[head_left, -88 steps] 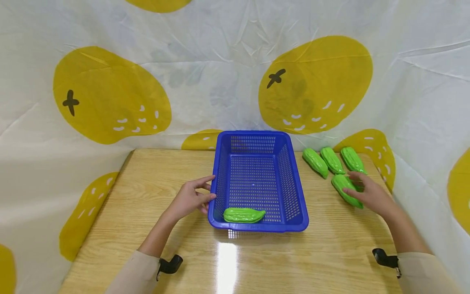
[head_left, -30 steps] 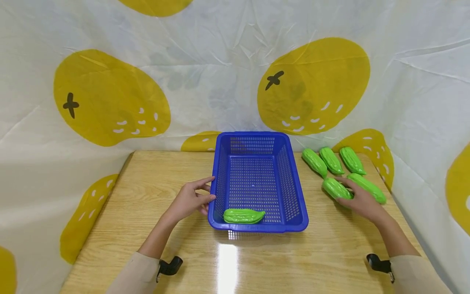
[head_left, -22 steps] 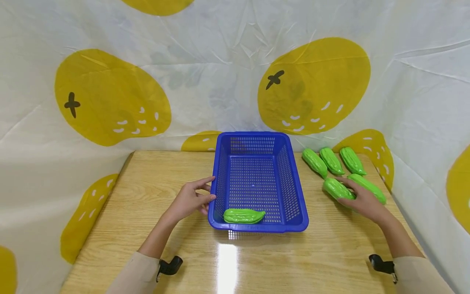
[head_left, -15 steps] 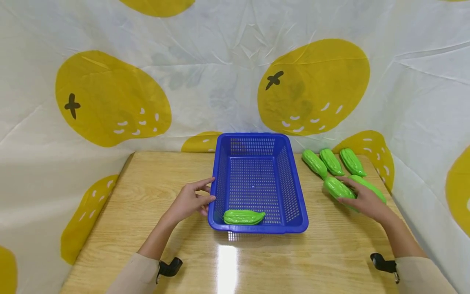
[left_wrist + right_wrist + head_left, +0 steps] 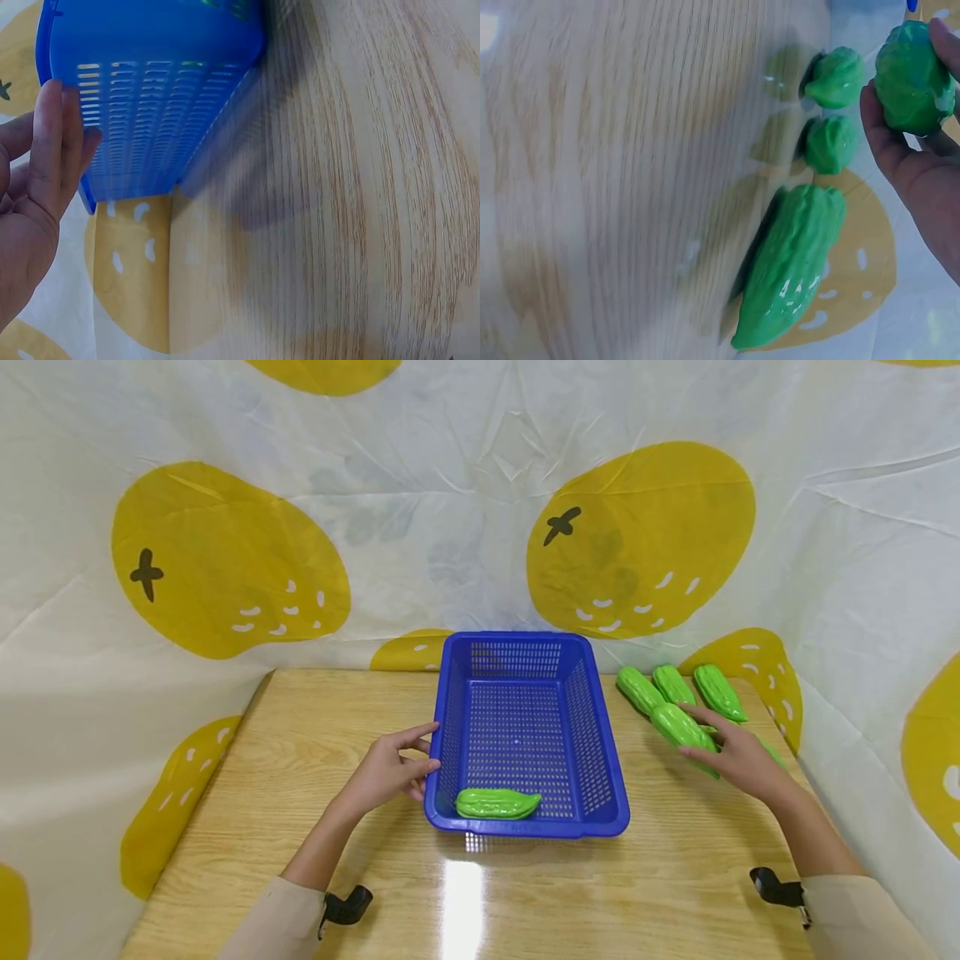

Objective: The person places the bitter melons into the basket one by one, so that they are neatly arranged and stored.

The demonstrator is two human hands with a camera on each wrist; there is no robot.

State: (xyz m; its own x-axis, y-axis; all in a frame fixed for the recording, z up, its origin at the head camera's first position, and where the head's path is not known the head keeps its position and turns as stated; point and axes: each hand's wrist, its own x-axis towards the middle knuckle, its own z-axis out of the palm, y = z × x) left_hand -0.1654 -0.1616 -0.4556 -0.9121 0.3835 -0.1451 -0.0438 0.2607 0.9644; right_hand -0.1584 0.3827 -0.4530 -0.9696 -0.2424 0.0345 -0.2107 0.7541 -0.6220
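My right hand holds a glossy, ribbed green bitter melon between thumb and fingers. In the right wrist view this held bitter melon shows end-on, raised off the tabletop. My left hand touches the left rim of a blue perforated plastic basket. The left wrist view has the fingers fairly straight against the outer side of the basket. One bitter melon lies crosswise inside, along the basket's near end.
Behind the right hand, three bitter melons lie in a row, with the rightmost bitter melon near the table's back corner. Another bitter melon is mostly hidden by the right hand. A patterned cloth hangs behind the wooden table.
The right hand has released one bitter melon farther right and taken another, now lifted slightly back and leftward, overlapping the row. The left hand stays at the basket rim.
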